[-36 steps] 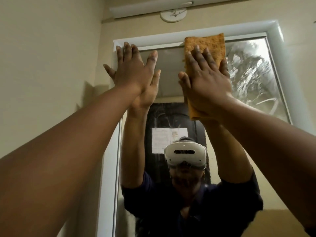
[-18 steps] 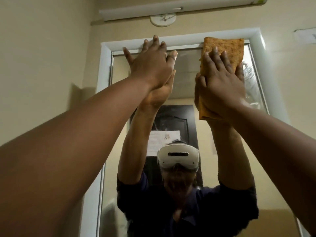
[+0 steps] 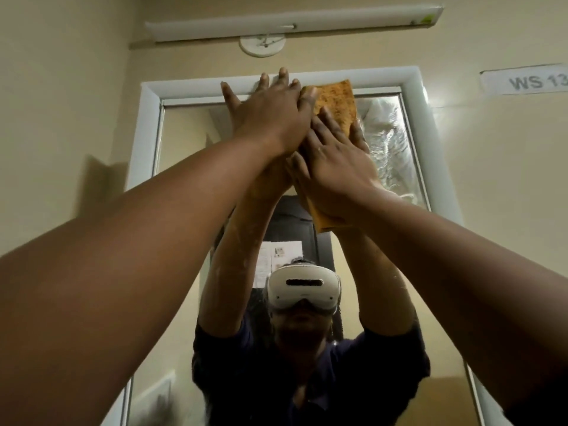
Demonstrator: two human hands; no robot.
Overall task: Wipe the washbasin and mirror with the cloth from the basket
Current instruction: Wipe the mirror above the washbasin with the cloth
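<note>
The right hand (image 3: 335,167) makes the grip: its palm lies flat and its fingers spread over the orange-brown, rough-textured rectangular cloth (image 3: 336,103), pressing it against the glass rather than clenching it. The cloth's upper end sticks out past the fingertips and overlaps the top of the frame; its lower end shows under the wrist. Just to the left of that grip, and partly overlapping it, the left hand (image 3: 270,115) is open and flat, fingers spread, holding nothing; its fingertips reach up over the frame's top bar.

Both hands rest on the tall rectangular mirror with a white rounded frame (image 3: 144,142). To the right of the cloth, the upper corner of the glass carries whitish streaked smears (image 3: 390,139); the glass below the hands looks clearer and reflects the person's raised arms.

The step in hand appears to be wiping the mirror along its top edge. The washbasin is out of view, so its state cannot be judged. The next move probably calls for sliding the pressed cloth rightward into the streaked corner, keeping even pressure so it does not slip from under the palm.
</note>
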